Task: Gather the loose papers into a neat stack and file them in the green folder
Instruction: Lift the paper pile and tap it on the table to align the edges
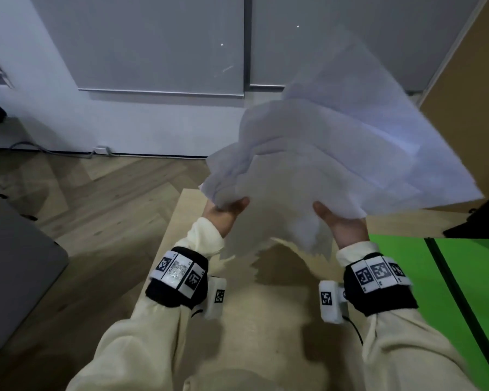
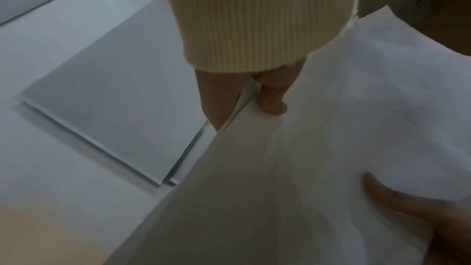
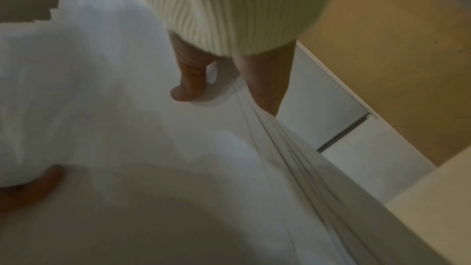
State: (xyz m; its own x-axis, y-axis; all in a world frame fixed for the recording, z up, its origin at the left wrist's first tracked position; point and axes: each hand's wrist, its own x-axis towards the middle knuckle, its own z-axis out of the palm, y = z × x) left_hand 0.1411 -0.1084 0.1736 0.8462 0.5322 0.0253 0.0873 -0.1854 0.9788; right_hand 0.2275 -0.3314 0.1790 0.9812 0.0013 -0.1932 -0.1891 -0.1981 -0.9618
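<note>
Cream sleeves [image 1: 141,328] with marker bands at the wrists reach out over the wooden bench [image 1: 266,306]. The green folder [image 1: 407,277] lies flat on the bench at the right, just beside the right forearm. Above the bench, the left hand [image 1: 223,213] and right hand [image 1: 339,221] each grip the near edge of the papers [image 1: 336,153], thumbs on top. The sheets are raised in the air, uneven and fanned, blurred. Beyond are the wood floor [image 1: 96,193] and a grey wall [image 1: 153,46].
</note>
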